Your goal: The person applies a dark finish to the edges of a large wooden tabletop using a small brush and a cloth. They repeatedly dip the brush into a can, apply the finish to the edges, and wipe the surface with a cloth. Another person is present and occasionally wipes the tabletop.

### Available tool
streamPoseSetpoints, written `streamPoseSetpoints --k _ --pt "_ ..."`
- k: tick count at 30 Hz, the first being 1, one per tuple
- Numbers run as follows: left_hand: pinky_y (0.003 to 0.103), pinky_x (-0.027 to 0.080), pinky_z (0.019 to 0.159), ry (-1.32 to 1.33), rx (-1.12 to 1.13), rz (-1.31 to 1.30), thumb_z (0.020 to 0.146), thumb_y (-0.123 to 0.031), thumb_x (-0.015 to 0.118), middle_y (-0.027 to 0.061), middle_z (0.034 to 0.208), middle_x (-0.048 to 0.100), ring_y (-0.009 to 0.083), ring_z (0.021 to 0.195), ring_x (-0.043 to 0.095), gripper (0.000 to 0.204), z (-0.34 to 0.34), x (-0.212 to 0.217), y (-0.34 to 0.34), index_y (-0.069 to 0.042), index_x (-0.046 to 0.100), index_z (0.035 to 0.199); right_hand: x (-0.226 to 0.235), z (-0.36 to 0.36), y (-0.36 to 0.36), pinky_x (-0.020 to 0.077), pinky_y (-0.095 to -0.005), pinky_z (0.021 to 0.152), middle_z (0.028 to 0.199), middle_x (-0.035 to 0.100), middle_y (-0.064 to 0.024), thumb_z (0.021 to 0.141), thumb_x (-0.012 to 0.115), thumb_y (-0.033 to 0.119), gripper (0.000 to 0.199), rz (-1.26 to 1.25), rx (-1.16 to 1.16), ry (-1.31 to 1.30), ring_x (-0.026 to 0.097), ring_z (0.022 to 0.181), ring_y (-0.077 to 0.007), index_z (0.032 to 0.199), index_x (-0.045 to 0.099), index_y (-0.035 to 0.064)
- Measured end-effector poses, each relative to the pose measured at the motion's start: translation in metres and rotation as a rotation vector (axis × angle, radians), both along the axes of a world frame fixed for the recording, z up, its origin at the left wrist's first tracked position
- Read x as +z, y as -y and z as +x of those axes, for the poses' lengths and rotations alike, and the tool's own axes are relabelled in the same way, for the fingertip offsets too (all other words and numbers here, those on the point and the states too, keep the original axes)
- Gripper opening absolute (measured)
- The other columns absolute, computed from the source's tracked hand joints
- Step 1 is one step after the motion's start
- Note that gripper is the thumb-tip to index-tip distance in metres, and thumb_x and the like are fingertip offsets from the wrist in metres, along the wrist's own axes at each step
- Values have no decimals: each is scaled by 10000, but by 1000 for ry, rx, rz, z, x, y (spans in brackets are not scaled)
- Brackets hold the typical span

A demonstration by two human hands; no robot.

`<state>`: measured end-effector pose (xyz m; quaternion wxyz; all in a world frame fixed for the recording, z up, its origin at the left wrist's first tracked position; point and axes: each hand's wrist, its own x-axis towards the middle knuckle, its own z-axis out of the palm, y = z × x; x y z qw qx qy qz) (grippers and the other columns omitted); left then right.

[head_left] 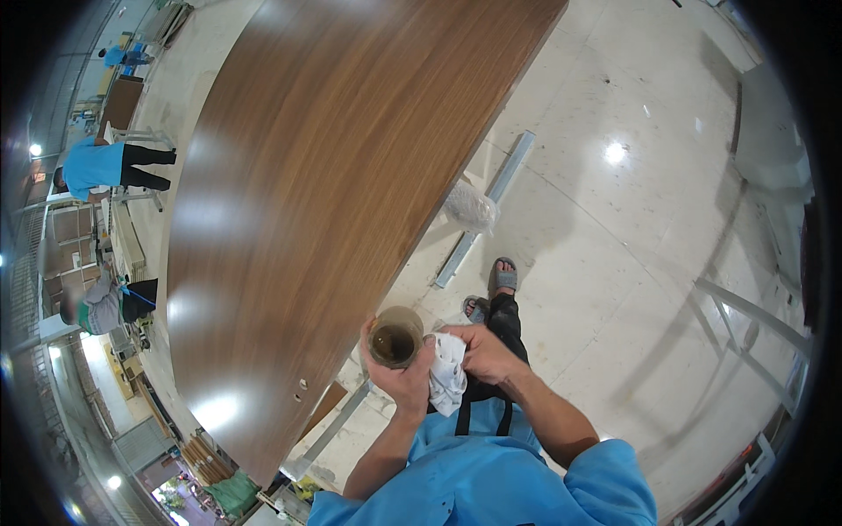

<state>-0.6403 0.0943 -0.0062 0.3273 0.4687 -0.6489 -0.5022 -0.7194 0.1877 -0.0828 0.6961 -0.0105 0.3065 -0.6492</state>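
Observation:
My left hand (399,379) is wrapped round a round, open-topped container (419,323) with dark contents at its bottom, held upright near the edge of a large brown wood-grain panel (324,175). A crumpled white cloth (448,375) hangs from my right hand (484,352), whose fingers are closed on its upper part. The two hands are close together in front of my body, with the cloth beside the container. The panel stretches away to the far left, and two small marks (301,389) show on its near part.
Below the panel, a grey metal bar (491,202) and a plastic-wrapped bundle (471,209) show past its right edge. A metal frame (754,311) stands at the right. Another person in blue (92,167) works at the far left, with a further person (101,302) nearer.

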Motion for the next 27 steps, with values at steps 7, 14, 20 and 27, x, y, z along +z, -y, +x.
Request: streamPoseSetpoints --k 7,14,20,27 --pt "324 441 996 73 89 -193 653 -36 848 119 1250 535 214 1153 536 890 -25 4 33 52 385 1408 11 -184 44 513 -298 759 922 715 -69 864 616 62 300 603 -894 -1032 630 845 -126 1153 658 -10" --pt "303 420 998 17 184 -83 723 -17 771 105 1228 531 187 1116 541 808 -15 18 43 53 371 1421 -14 -178 106 506 -320 763 895 691 -147 866 646 135 292 568 -977 -1210 649 842 -191 1112 633 -22" --pt "295 431 981 12 185 -61 734 22 753 108 1232 522 177 1102 542 796 35 25 44 57 361 1426 -15 -33 117 513 -367 818 975 659 -204 763 685 39 381 576 -845 -1186 673 934 -355 1133 606 -3" --pt "309 447 992 18 157 -136 717 34 779 124 1277 511 190 1148 536 812 126 28 39 55 373 1420 -3 126 115 515 -425 858 1080 619 -215 688 633 -83 464 308 -677 -1285 621 1023 -403 1144 608 0"
